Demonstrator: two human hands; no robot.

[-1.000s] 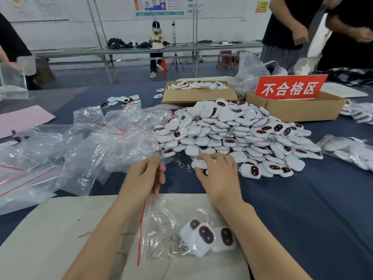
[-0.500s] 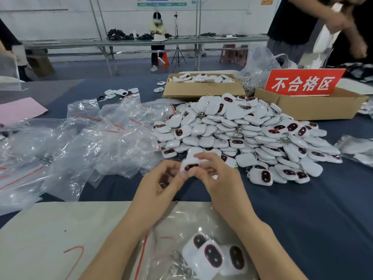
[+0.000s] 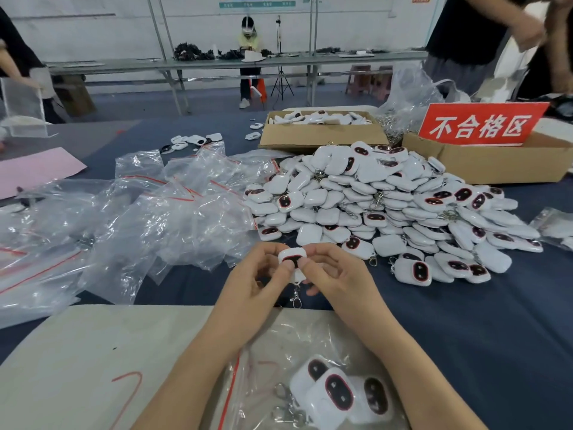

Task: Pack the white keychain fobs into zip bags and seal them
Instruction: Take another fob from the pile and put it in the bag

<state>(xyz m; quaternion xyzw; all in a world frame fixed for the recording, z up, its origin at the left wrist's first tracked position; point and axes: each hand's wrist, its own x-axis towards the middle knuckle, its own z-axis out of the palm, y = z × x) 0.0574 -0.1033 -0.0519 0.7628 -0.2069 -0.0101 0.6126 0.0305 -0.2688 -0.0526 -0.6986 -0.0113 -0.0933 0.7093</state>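
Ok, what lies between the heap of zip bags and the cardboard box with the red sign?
The pile of white keychain fobs fills that stretch, as the head view shows.

I'm seeing a factory packing floor here: white fobs (image 3: 372, 197) heaped at one o'clock, cartons (image 3: 322, 137) and a red sign (image 3: 480, 125) behind them, zip bags (image 3: 139, 218) at ten, long steel benches (image 3: 217, 64) at twelve.

Of the person only two forearms and their grips are seen. The left forearm (image 3: 192, 367) lies toward 7 o'clock and the right forearm (image 3: 412, 367) toward 5 o'clock. Both are bare up to the frame edge, slim, and narrower at the wrist. The left grip (image 3: 254, 283) and the right grip (image 3: 341, 280) are bare too, with slender fingers and short, plain thumbnails.
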